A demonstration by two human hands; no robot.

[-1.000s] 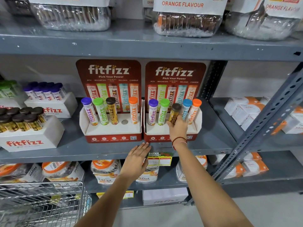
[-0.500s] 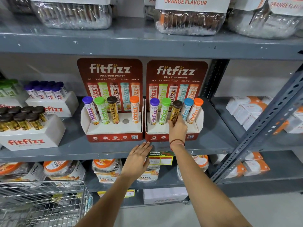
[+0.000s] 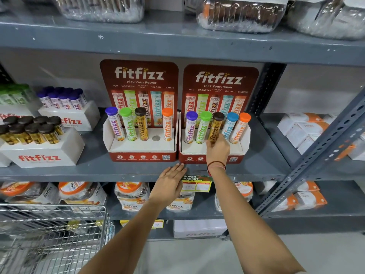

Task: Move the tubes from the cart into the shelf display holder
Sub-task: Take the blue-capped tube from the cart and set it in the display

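Note:
Two red-and-white fitfizz display holders stand side by side on the middle shelf. In the right holder [image 3: 244, 143], my right hand [image 3: 218, 150] grips the base of a brown-capped gold tube [image 3: 215, 127], which stands tilted in the middle slot between a green-capped tube [image 3: 203, 127] and a blue-capped tube [image 3: 229, 125]. The left holder [image 3: 142, 148] carries several tubes and shows one bare hole [image 3: 156, 138]. My left hand [image 3: 169, 184] lies flat, fingers apart, against the shelf's front edge below the holders. The wire cart [image 3: 53, 234] is at the bottom left.
White fitfizz boxes [image 3: 41, 155] packed with brown- and purple-capped tubes stand at the left of the shelf. White and orange cartons [image 3: 302, 129] lie at the right behind a slanted metal upright [image 3: 316, 153]. Jars fill the lower shelf; wrapped packs sit above.
The brown-capped tube in my right hand has moved down into the middle slot of the right holder. My left hand has stayed on the shelf edge.

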